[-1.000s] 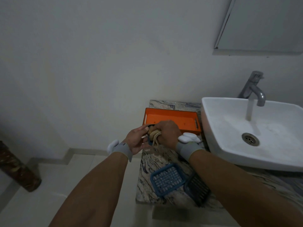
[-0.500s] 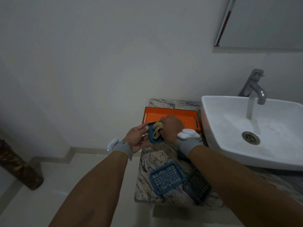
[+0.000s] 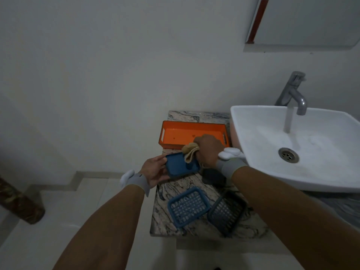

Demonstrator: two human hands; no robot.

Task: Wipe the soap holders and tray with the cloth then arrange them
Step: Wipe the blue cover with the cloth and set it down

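Observation:
My left hand grips the left edge of a solid blue soap holder base, held just above the marbled counter. My right hand is closed on a beige cloth that presses onto the base's far right corner. Behind them lies the orange tray, with nothing in it. Nearer to me, a blue perforated soap holder insert and a dark perforated one lie side by side on the counter. A dark piece sits partly hidden under my right wrist.
A white basin stands right of the tray, with water running from its metal tap. A mirror hangs above. The counter's left edge drops to a tiled floor. A dark cylindrical object leans at the far left.
The blue base has turned from hidden between both hands to lying flatter and in plain view. My right hand with the cloth has shifted right, toward the tray.

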